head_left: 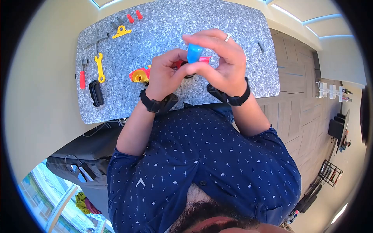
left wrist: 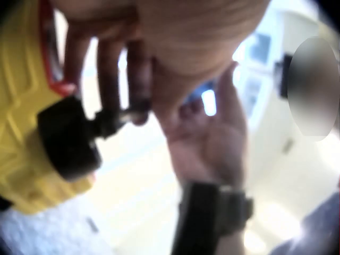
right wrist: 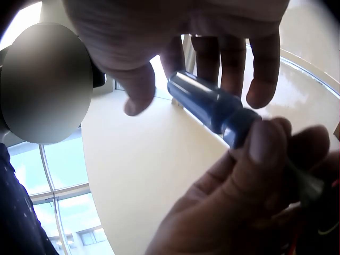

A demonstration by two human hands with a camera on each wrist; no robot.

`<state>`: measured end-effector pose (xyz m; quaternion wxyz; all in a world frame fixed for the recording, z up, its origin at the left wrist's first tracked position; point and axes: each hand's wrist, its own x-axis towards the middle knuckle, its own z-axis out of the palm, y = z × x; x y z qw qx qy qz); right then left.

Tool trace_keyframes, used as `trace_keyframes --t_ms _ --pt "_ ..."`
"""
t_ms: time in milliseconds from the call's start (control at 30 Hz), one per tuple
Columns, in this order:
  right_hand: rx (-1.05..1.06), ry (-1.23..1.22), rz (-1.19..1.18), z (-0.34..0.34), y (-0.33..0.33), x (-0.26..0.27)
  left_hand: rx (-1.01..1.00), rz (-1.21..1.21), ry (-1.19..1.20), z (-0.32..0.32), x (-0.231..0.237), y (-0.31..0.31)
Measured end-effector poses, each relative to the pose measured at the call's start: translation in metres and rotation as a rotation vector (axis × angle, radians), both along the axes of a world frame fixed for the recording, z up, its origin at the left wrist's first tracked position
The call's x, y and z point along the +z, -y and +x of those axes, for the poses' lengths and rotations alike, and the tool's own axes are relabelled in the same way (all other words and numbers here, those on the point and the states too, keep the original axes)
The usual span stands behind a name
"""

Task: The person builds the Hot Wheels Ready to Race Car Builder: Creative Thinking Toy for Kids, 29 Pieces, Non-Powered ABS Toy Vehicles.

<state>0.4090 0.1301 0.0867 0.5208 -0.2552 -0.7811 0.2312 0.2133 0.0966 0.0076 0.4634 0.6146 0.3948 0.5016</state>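
Note:
A blue-handled tool [head_left: 194, 53] is between the two hands over the table. In the right wrist view, my left hand [right wrist: 228, 207] pinches the lower end of the blue handle [right wrist: 204, 101]. Above it, my right hand [right wrist: 212, 18] spreads around the handle, its thumb apart from it; whether a fingertip touches it is unclear. My left hand [head_left: 165, 73] partly hides a red and yellow toy [head_left: 140, 75], whose yellow body [left wrist: 24, 117] and black wheel [left wrist: 69, 138] show large in the left wrist view.
On the table [head_left: 128, 93] lie a yellow wrench [head_left: 100, 68], a red-handled tool [head_left: 82, 79], a black case [head_left: 96, 93], a yellow part [head_left: 122, 32], red pieces [head_left: 139, 15] and grey parts [head_left: 97, 40]. A small dark piece [head_left: 260, 47] lies near the right edge.

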Motion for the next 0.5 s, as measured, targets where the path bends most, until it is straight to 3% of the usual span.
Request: trace_keyframes --t_ms 100,233,300,400,500 --pt "-0.235 0.065 -0.155 0.045 -0.028 -0.004 -0.06 -0.021 0.1 0.003 -0.006 -0.003" --pt "-0.864 0.663 -0.031 0.195 -0.127 -0.09 -0.084 0.002 0.051 0.001 -0.003 -0.001" --pt "-1.043 0.949 -0.335 0.254 -0.143 -0.118 -0.078 0.042 0.022 -0.001 -0.004 -0.006" --pt "-1.08 1.006 -0.478 0.317 -0.155 -0.157 -0.066 0.097 -0.008 -0.005 -0.006 -0.009" --pt "-1.002 0.939 -0.589 0.33 -0.155 -0.165 -0.09 0.048 -0.029 -0.006 0.001 -0.01"
